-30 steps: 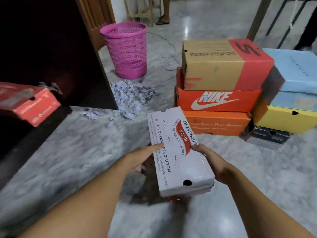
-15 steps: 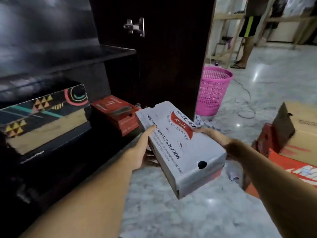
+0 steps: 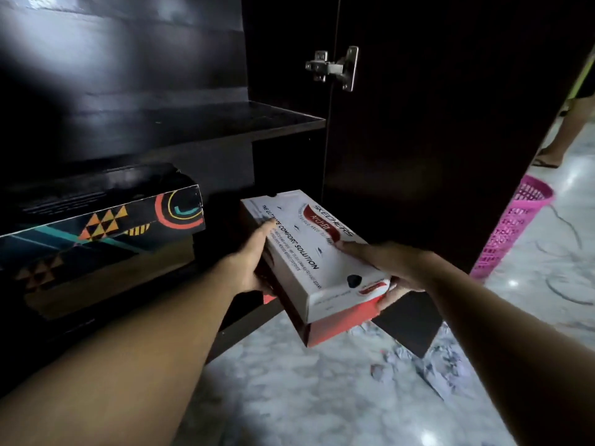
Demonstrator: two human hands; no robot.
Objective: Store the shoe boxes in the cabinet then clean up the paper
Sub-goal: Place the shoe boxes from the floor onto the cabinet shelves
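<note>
I hold a white Skechers shoe box (image 3: pixel 309 249) with a red base between both hands, at the mouth of the dark cabinet (image 3: pixel 161 130), its far end over the bottom shelf. My left hand (image 3: pixel 251 262) grips its left side, thumb on the lid. My right hand (image 3: pixel 389 268) grips the right side and near corner, fingers curled under. A black patterned shoe box (image 3: pixel 103 220) lies on another box on the bottom shelf at the left. The red box seen earlier is hidden behind the white one. Scraps of torn paper (image 3: pixel 434 365) lie on the floor at the lower right.
The open cabinet door (image 3: pixel 450 140) stands to the right of the box, with a metal hinge (image 3: pixel 335 67) near its top. A pink basket (image 3: pixel 515 226) sits on the marble floor (image 3: pixel 306 397) behind the door. A person's leg (image 3: pixel 566 136) shows at the far right. The upper shelf (image 3: pixel 257 120) holds nothing.
My view swung left from the stack of boxes to the cabinet. Both hands carried the white box forward, and its far end now reaches into the bottom shelf, covering the red box.
</note>
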